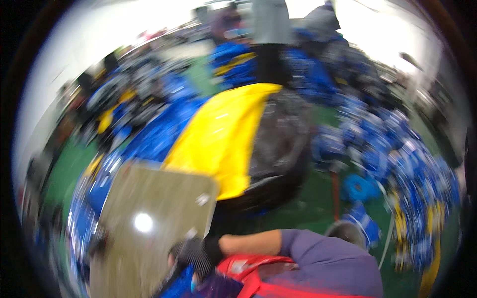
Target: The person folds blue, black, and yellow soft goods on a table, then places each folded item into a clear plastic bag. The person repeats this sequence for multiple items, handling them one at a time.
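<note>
A right hand (196,256) in a dark striped glove is being held beside blue material (181,284) by a brownish surface's (159,208) right edge, its grip being blurred beyond telling; the left hand cannot be made out. Yellow-and-black sheeting (218,136) is being seen beyond.

You can read no word, number or sign here, since blur smears the small white squarish patches (202,199) on the grey-brown, round-cornered flat board (159,198) and the shiny blue-and-white, plastic-looking bundles (375,154) rightward.
</note>
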{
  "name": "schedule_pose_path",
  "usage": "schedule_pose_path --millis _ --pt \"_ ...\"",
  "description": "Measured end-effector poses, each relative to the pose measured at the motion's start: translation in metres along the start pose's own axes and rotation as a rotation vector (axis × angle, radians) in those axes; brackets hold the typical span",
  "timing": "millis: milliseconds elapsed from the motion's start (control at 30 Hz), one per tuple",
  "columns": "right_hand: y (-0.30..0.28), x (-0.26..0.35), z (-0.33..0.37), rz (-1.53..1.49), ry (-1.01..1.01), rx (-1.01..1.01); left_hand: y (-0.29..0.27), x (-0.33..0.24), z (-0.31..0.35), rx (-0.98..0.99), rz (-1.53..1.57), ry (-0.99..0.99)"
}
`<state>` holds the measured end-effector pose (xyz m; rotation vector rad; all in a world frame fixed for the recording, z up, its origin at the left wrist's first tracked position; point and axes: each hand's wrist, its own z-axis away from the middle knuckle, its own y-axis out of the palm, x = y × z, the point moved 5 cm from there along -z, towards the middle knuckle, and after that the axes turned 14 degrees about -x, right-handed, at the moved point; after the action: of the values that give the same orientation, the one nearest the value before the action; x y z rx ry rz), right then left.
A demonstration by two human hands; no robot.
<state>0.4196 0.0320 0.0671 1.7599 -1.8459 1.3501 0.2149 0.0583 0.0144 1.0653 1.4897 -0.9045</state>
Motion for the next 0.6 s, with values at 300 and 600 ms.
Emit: schedule_pose_path --millis 300,600 --pt "0.012 0.068 0.046 0.549 0.224 0.086 0.113 -0.006 0.029 0.346 -0.094 0.080" --pt "0.061 0.068 0.022 0.582 0.026 0.203 0.101 0.004 0.029 0.374 -0.095 0.073"
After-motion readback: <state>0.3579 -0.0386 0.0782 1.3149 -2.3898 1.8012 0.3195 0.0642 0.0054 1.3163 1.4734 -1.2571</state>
